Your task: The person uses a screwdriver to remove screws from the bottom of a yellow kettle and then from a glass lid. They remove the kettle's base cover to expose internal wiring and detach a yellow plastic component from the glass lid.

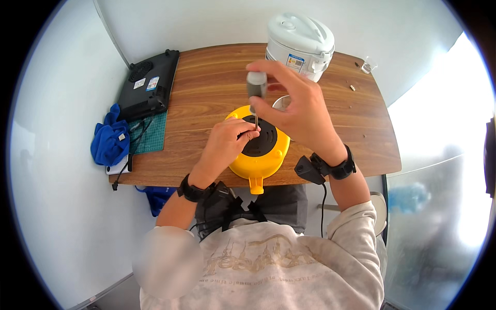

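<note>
A yellow round appliance body [261, 168] with a black slotted disc [266, 142] on top rests near the table's front edge. Its short yellow handle points toward me. Above the disc, my right hand [302, 106] has thumb and fingers around the grey handle of a screwdriver [257, 85], which stands nearly upright with its metal shaft down. My left hand [225, 144] is closed at the lower end of that shaft, its fingertips pinched around it just over the disc. Those fingertips hide the screwdriver's tip and whatever is under it.
Behind my right hand stands a white rice cooker [299, 39], with a partly hidden white round bowl [281, 103] nearer. A black induction cooker [147, 85], green cutting mat [152, 134] and blue cloth [109, 139] lie left. A small clear cup [368, 65] sits far right.
</note>
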Available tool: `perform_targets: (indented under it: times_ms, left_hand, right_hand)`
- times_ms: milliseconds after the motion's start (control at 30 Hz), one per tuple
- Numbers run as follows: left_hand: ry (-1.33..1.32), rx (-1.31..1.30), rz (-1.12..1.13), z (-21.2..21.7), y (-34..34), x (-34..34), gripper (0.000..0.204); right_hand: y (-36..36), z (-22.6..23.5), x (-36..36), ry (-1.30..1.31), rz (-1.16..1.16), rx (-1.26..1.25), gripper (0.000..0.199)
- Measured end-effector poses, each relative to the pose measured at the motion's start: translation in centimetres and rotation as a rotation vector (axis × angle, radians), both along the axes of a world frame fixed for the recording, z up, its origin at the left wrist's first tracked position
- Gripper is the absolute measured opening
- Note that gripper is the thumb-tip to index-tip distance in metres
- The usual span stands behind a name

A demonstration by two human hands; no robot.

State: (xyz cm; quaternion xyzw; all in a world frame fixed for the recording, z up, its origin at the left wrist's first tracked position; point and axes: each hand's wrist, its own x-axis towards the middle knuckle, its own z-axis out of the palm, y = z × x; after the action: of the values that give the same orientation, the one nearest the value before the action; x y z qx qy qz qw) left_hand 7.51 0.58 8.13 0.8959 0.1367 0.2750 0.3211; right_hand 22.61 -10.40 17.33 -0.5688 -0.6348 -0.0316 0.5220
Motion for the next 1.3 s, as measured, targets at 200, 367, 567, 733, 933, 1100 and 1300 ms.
perform_targets:
  times_ms: [200,367,567,733,933,1100,1300]
  left_hand:
    - [0.003,-0.019,-0.017,-0.1,0.1,0.1,0.018]
    - [0.016,-0.059,-0.009,-0.1,0.3,0.0,0.018]
    - [-0.005,-0.018,-0.027,-0.3,0.3,-0.1,0.017]
    - [0.014,-0.099,0.010,-0.2,0.1,-0.1,0.019]
    - [-0.010,-0.111,-0.039,-0.1,0.4,-0.2,0.015]
    - [-0.013,-0.087,-0.057,-0.4,0.5,-0.1,0.013]
    - [0.021,-0.078,-0.063,-0.1,0.5,-0.3,0.012]
  right_hand:
    - [0.2,0.5,0.2,-0.055,-0.068,0.047,0.039]
    - [0.0,0.9,0.5,0.007,0.026,0.024,0.036]
    - [-0.4,1.2,0.3,-0.115,-0.040,0.040,0.034]
    - [-0.3,1.1,0.3,0.144,-0.004,0.005,0.032]
    - [-0.6,1.4,0.5,0.056,0.042,-0.037,0.032]
    - [0.3,0.7,0.5,-0.073,-0.018,0.087,0.030]
    - [-0.2,0.9,0.3,0.117,0.107,0.031,0.031]
